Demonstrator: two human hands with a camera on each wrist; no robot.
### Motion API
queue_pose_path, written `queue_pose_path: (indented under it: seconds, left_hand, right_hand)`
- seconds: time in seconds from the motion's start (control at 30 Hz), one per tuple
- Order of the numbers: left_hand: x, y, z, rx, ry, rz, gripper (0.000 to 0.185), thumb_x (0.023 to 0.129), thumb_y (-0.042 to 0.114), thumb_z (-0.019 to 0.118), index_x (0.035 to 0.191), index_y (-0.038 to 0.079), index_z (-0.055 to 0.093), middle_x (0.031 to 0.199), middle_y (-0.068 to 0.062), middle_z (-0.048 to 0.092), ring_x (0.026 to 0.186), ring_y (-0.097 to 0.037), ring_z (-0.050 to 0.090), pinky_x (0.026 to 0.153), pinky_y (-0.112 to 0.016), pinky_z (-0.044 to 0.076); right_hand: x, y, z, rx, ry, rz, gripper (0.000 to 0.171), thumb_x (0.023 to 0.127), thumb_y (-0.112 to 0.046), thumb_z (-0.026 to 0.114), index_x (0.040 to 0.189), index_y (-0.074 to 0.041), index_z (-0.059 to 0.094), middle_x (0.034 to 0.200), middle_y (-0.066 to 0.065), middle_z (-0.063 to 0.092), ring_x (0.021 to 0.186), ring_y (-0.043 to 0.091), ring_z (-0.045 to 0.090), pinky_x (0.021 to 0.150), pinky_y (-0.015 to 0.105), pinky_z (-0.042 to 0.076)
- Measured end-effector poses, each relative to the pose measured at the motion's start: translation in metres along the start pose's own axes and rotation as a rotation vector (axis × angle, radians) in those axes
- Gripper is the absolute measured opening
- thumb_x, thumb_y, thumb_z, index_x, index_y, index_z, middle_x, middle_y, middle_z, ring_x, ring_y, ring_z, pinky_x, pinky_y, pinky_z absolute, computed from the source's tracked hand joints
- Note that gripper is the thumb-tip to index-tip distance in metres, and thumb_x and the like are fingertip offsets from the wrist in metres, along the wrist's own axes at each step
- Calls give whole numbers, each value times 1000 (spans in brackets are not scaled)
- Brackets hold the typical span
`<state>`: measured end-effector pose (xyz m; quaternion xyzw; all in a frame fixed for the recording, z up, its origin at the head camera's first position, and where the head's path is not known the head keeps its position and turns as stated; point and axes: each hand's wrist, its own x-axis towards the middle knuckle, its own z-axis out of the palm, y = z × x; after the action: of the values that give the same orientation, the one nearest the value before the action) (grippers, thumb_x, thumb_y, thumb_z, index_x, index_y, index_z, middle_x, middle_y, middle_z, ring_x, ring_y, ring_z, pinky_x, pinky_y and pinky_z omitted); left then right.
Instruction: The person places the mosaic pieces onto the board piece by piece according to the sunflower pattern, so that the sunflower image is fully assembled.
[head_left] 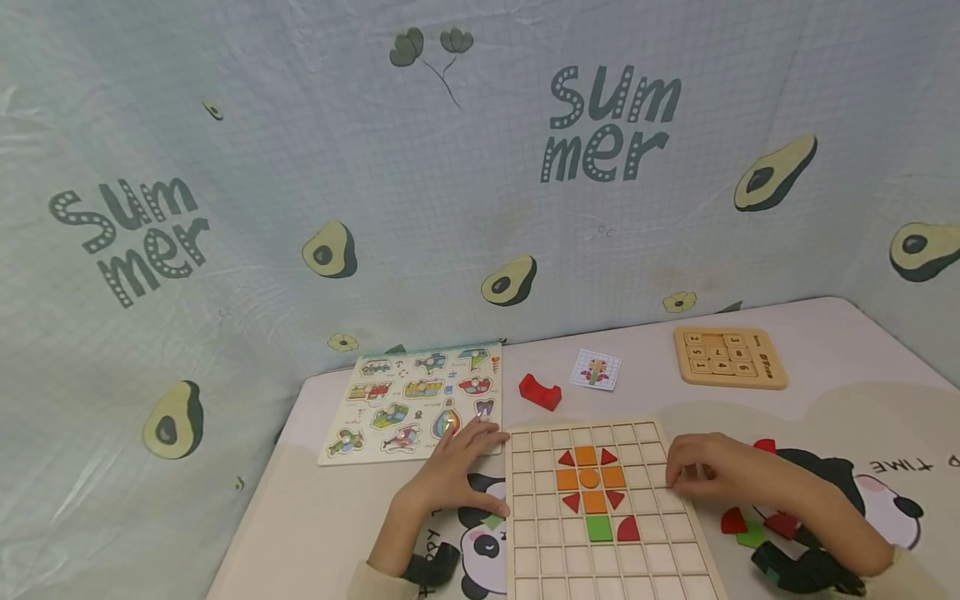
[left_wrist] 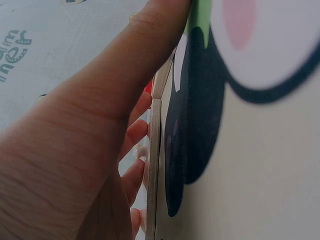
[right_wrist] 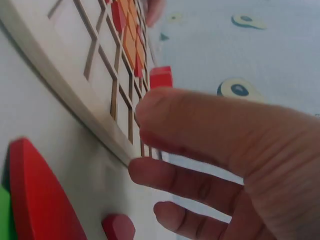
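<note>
A wooden grid board [head_left: 547, 562] carries a pattern of orange squares, an orange circle [head_left: 590, 477], several red triangles, a green square [head_left: 599, 527] and a red quarter-circle piece [head_left: 627, 528]. My left hand [head_left: 450, 475] rests at the board's left edge with fingers spread and the thumb apart. At the right edge is my right hand [head_left: 708, 462], its fingers loosely bent. In the right wrist view the right thumb and index finger [right_wrist: 160, 150] lie close together, and no piece shows between them. Red pieces [right_wrist: 40, 195] lie on the table below that hand.
Beyond the board are a red bridge-shaped block [head_left: 540, 392] and a pattern card [head_left: 596, 370]. A vehicle puzzle board [head_left: 337, 417] lies at the left, a wooden number puzzle [head_left: 730, 358] at the back right. Red and green pieces [head_left: 750, 534] lie near the right forearm.
</note>
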<state>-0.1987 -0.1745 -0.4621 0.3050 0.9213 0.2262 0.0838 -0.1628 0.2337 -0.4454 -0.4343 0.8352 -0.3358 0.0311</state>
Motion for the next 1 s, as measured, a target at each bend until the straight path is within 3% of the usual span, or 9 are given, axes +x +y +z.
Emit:
queue_pose_path:
  seconds: [0.1,0.27,0.43,0.67,0.8,1.0]
  left_hand:
    - [0,0,0,-2,-1,-2,92,65,53,85,143,22,48,149,-3,39,148,-29,19,119,-61,6]
    - [0,0,1,-1,-5,-5,92,65,53,85,143,23,48,150,-3,39,148,-29,18,119,-60,6]
    - [0,0,1,-6,-4,-3,91,65,53,85,143,22,48,149,-3,39,149,-29,17,119,-60,5]
    - [1,-2,2,4,4,2,92,65,54,85,143,23,48,149,-3,39,148,-29,18,119,-60,6]
    - [1,-3,3,13,6,3,92,65,55,84,143,23,48,149,-3,39,148,-29,18,119,-60,6]
    - [1,-3,3,20,6,9,92,65,54,85,143,23,48,149,-2,39,148,-28,19,119,-60,6]
  right_hand:
    - [-4,7,-4,-83,4,44,16,83,-7,76,87,-21,68,88,-12,59,77,0,51,62,20,50]
    - [-13,10,-10,-199,-56,230,24,77,-8,79,84,-28,68,95,-16,59,88,5,50,74,29,51]
    - [-20,10,-13,-227,-60,303,33,70,2,76,83,-28,67,99,-9,60,91,10,50,73,33,49]
    - [-26,20,-17,-53,-55,206,36,69,14,67,88,-16,67,89,-9,54,77,1,45,61,23,47]
    - [-26,24,-17,-30,-43,163,30,73,13,68,89,-13,67,86,-10,52,69,-2,42,54,20,44]
    - [-27,22,-18,-50,-44,259,17,79,-3,75,93,-10,67,86,-11,52,67,-3,42,55,20,44]
